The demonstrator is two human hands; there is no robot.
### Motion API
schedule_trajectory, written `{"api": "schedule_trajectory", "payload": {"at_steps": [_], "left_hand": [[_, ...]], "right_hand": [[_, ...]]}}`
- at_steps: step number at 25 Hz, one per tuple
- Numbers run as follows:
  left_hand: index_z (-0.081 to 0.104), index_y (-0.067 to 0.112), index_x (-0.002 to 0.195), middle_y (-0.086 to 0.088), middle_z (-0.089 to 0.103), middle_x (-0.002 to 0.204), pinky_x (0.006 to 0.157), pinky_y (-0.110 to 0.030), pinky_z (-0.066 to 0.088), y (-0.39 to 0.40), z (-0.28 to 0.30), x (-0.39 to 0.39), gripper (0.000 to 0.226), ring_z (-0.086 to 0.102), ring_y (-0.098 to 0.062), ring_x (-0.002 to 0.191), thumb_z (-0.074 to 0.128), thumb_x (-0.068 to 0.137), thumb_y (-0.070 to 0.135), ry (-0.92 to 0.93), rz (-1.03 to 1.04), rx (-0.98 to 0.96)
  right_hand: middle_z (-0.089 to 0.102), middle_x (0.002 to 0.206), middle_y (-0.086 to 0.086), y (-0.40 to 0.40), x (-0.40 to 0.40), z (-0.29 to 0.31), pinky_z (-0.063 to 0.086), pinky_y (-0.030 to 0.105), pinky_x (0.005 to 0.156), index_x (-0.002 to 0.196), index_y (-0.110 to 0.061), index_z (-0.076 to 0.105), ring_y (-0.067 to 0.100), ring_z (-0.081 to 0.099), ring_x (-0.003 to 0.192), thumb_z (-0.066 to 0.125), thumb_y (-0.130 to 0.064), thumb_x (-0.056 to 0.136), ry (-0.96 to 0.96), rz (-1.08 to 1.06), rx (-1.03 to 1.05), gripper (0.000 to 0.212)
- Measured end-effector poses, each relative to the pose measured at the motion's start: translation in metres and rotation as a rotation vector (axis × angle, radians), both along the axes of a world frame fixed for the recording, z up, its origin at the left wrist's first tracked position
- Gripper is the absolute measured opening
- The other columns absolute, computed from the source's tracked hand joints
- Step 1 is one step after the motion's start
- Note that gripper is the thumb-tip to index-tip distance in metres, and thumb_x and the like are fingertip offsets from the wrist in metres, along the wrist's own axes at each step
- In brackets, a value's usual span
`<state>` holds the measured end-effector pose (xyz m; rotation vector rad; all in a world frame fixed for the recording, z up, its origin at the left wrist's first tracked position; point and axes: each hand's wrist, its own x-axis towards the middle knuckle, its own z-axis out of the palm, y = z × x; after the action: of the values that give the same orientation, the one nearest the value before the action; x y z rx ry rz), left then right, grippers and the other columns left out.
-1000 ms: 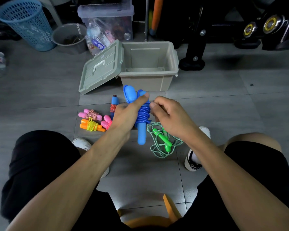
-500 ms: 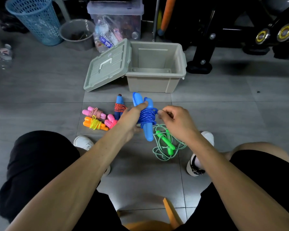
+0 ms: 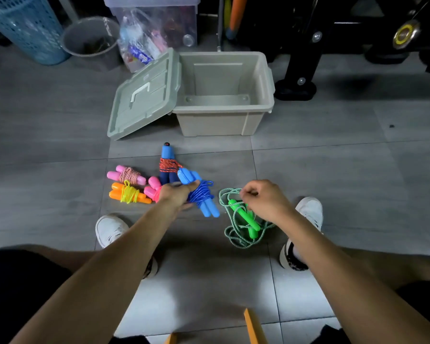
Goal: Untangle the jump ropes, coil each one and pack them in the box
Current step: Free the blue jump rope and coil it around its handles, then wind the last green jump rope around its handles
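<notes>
Since a second ago the right hand (image 3: 266, 201) has let go of the blue rope (image 3: 201, 196) and dropped toward the green rope (image 3: 243, 219), while the left hand (image 3: 178, 194) has carried the blue bundle down and left toward the floor.

The left hand now grips the blue rope around its wound middle, handles sticking out above and below the fist. The right hand is curled over the top of the loose green tangle; its fingers seem to pinch a strand, but I cannot tell for certain. Just left of the left hand lie the finished bundles: the pink rope (image 3: 127, 174), orange rope (image 3: 129, 194), a second pink pair (image 3: 153, 187) and the dark blue rope (image 3: 168, 167). The box (image 3: 224, 111) stands open beyond both hands, with no rope in it.

The blue rope's free end sticks out as a small loop at the right of the winding; if it is set down untucked, the coil may spring loose. Lifting the green rope by one strand could tighten its knots around the handles.
</notes>
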<state>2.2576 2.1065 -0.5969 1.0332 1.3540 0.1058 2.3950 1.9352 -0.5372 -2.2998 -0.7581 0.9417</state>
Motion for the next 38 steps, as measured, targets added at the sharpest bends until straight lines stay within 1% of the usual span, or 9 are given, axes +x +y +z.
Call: {"api": "schedule_trajectory", "payload": {"at_steps": [3,8,12,17,20,23,28,33,38], "left_hand": [[0.069,0.007,0.098,-0.006,0.068,0.076,0.042,-0.022,0.051,0.022,-0.049,0.017,0.027,0.063,-0.011,0.050,0.080,0.077,0.021,0.119,-0.036,0.079],[0.075,0.013,0.096,-0.007,0.072,0.084,0.069,-0.035,0.056,0.049,-0.122,0.030,0.033,0.065,-0.024,0.071,0.078,0.076,0.039,0.432,-0.319,0.390],[0.075,0.002,0.089,-0.013,0.071,0.085,0.060,-0.024,0.035,0.051,-0.163,0.023,0.024,0.056,-0.019,0.069,0.077,0.079,0.024,0.427,-0.303,0.488],[0.072,-0.002,0.080,-0.006,0.059,0.071,0.057,-0.021,0.031,0.032,-0.156,0.017,0.014,0.052,-0.020,0.068,0.075,0.078,0.011,0.332,-0.178,0.582],[0.074,0.009,0.084,-0.003,0.066,0.075,0.066,-0.022,0.043,0.002,-0.140,0.012,0.006,0.059,-0.014,0.068,0.073,0.079,0.012,0.222,-0.226,0.459],[0.072,0.018,0.079,0.001,0.069,0.077,0.068,-0.013,0.045,-0.047,-0.131,0.016,0.016,0.057,0.008,0.062,0.068,0.080,0.003,0.039,-0.533,0.399],[0.075,0.022,0.086,0.006,0.073,0.078,0.067,-0.014,0.048,-0.097,-0.142,0.042,0.009,0.065,-0.004,0.071,0.068,0.083,0.017,0.044,-0.792,0.475],[0.069,0.019,0.076,-0.003,0.071,0.071,0.055,-0.028,0.053,-0.126,-0.162,0.091,0.025,0.061,-0.013,0.056,0.077,0.076,0.043,0.347,-0.333,-0.053],[0.062,0.012,0.070,-0.003,0.062,0.054,0.040,-0.016,0.036,-0.139,-0.173,0.104,0.029,0.048,-0.008,0.035,0.081,0.075,0.034,0.393,-0.135,-0.207]], "right_hand": [[0.069,0.074,-0.008,-0.007,0.010,-0.034,0.048,0.021,0.063,0.082,-0.022,0.071,0.014,0.066,0.070,0.060,-0.018,0.088,0.028,-0.056,-0.026,0.013],[0.063,0.070,-0.013,-0.009,0.017,-0.083,0.046,0.019,0.068,0.085,-0.017,0.072,0.000,0.058,0.060,0.062,-0.010,0.086,0.094,-0.066,-0.056,0.013],[0.066,0.079,-0.014,-0.009,0.022,-0.110,0.046,0.014,0.070,0.088,-0.017,0.072,0.002,0.062,0.070,0.062,-0.010,0.088,0.140,-0.111,-0.079,0.012],[0.072,0.089,0.002,-0.013,0.022,-0.116,0.044,0.011,0.067,0.095,-0.006,0.073,0.010,0.063,0.074,0.062,-0.007,0.089,0.125,-0.137,-0.109,0.013],[0.073,0.090,0.006,-0.022,0.019,-0.104,0.045,0.018,0.071,0.094,-0.004,0.072,0.012,0.063,0.074,0.061,-0.006,0.089,0.107,-0.149,-0.117,0.013],[0.073,0.091,0.010,-0.051,0.017,-0.093,0.049,0.024,0.077,0.095,-0.001,0.072,0.017,0.066,0.077,0.061,-0.004,0.089,0.076,-0.162,-0.119,0.013],[0.073,0.091,0.009,-0.098,0.028,-0.091,0.050,0.025,0.079,0.095,-0.005,0.071,0.014,0.065,0.079,0.061,-0.006,0.089,0.099,-0.244,-0.088,0.012],[0.068,0.082,0.002,-0.122,0.045,-0.109,0.049,0.027,0.079,0.093,-0.009,0.071,0.015,0.063,0.080,0.059,-0.009,0.091,0.159,-0.328,-0.091,0.012],[0.071,0.084,0.012,-0.135,0.053,-0.120,0.050,0.032,0.082,0.089,-0.005,0.071,0.023,0.065,0.082,0.059,-0.009,0.091,0.187,-0.399,-0.062,0.012]]}}
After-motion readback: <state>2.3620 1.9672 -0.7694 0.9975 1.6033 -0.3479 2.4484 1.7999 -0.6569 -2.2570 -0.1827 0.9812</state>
